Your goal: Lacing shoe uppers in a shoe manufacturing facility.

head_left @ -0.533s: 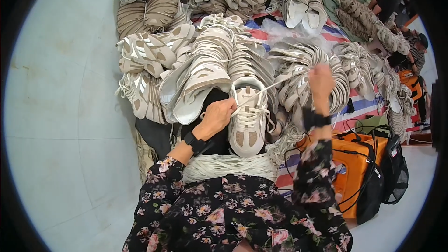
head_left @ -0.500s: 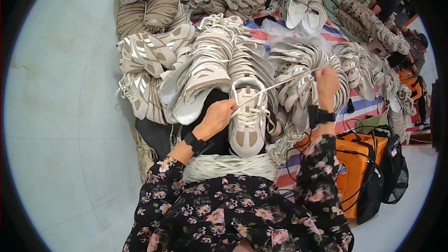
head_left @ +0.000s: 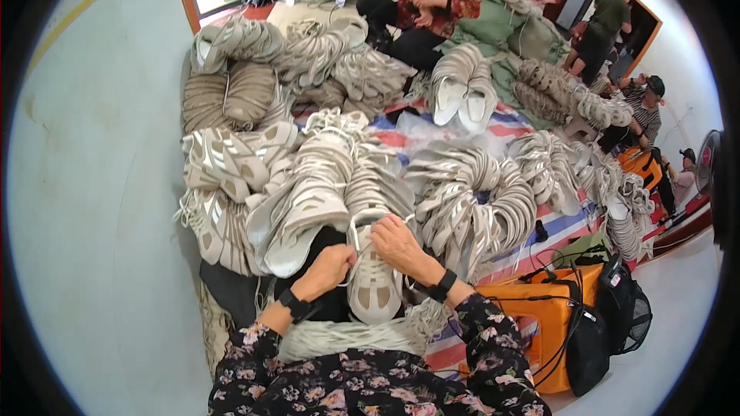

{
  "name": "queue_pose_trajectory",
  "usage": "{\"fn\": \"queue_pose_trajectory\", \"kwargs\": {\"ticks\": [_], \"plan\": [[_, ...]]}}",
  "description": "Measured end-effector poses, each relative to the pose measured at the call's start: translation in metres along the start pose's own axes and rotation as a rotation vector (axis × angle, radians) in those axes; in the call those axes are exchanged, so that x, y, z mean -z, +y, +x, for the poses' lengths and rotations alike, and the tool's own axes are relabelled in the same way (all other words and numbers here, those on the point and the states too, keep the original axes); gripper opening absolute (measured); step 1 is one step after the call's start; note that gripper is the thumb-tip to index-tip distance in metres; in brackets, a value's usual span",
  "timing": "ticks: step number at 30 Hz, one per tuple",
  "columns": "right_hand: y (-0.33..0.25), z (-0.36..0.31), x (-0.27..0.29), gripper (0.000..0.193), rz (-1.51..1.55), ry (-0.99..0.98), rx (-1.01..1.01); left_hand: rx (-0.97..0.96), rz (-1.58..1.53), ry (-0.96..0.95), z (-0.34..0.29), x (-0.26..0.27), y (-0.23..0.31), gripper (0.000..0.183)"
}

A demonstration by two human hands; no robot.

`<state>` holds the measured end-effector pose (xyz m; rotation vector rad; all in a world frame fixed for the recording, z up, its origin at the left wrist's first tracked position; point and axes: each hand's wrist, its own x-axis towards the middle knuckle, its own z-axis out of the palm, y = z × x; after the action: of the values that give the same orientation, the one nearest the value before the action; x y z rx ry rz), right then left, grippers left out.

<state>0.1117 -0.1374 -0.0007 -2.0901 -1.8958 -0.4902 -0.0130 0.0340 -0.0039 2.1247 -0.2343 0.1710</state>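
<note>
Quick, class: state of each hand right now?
Left hand: closed beside the front shoe; what it holds cannot be told.
Right hand: curled over that shoe; grip cannot be told.

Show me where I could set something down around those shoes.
A narrow patch of striped sheet lies bare between the shoe ring and the orange thing. Around the left hand and right hand it's crowded: stacked shoes leave little room.
</note>
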Motion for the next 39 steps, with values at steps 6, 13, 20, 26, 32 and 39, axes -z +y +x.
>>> {"fn": "queue_pose_trajectory", "kwargs": {"ticks": [6, 13, 20, 26, 32, 39], "plan": [[0.024, -0.009, 0.044, 0.016, -0.176, 0.269, -0.366, 0.07, 0.012, 0.003, -0.004, -0.007, -0.002, 0.009], [-0.018, 0.003, 0.004, 0.024, 0.16, -0.072, -0.101, 0.619, -0.473, -0.049, -0.013, -0.001, 0.003, 0.014], [-0.017, 0.001, -0.004, 0.012, 0.123, 0.024, -0.142, 0.78, -0.832, 0.066, -0.01, -0.004, -0.002, 0.015], [-0.015, 0.006, -0.005, 0.014, 0.091, -0.03, -0.07, 0.823, -1.094, 0.201, -0.011, -0.01, -0.006, 0.019], [-0.021, 0.005, 0.001, 0.01, 0.011, -0.024, 0.028, 0.78, -1.434, 0.239, -0.012, -0.013, -0.014, 0.018], [-0.02, 0.007, -0.006, 0.01, -0.025, 0.017, -0.007, 0.709, -1.569, 0.289, -0.013, -0.017, -0.015, 0.018]]}}
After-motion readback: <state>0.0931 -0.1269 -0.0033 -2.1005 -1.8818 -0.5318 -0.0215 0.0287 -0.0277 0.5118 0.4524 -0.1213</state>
